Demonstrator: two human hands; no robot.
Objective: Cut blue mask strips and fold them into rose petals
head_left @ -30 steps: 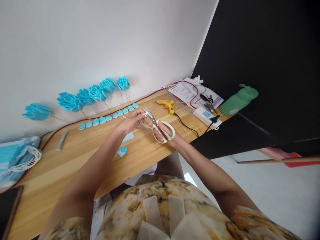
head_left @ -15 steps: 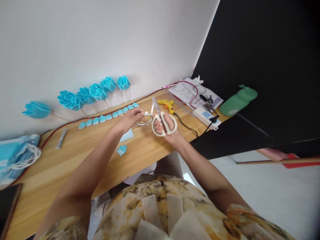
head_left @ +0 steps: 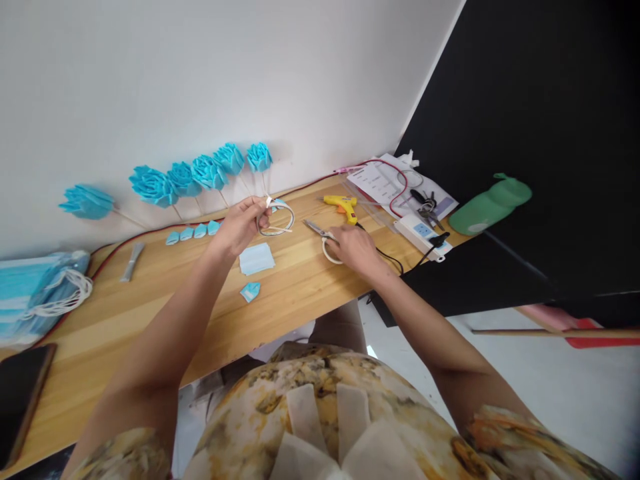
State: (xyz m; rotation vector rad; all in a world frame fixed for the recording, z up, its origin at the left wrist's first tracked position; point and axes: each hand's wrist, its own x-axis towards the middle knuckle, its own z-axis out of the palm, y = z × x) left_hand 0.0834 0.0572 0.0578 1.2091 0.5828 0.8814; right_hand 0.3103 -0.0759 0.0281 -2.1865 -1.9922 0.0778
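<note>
My left hand [head_left: 240, 225] is raised above the wooden table [head_left: 150, 313], its fingers pinched on a white elastic loop [head_left: 278, 221] that hangs from them. My right hand [head_left: 353, 247] rests on the table over the white handles of the scissors [head_left: 323, 235], whose blades lie flat and point left. A pale blue cut mask piece [head_left: 257, 258] and a small folded blue petal [head_left: 250, 291] lie between my arms. A row of folded blue petals [head_left: 193, 233] runs along the wall behind my left hand.
Several blue paper flowers on sticks [head_left: 200, 175] lean on the white wall. A yellow glue gun [head_left: 342, 205], power strip [head_left: 419, 233], keys [head_left: 425, 204], papers and a green bottle [head_left: 487, 202] sit right. Blue masks [head_left: 35, 293] and a phone [head_left: 23, 393] lie left.
My right hand lowered the scissors from the air onto the table. My left hand drew the elastic loop up and to the left, away from the scissors.
</note>
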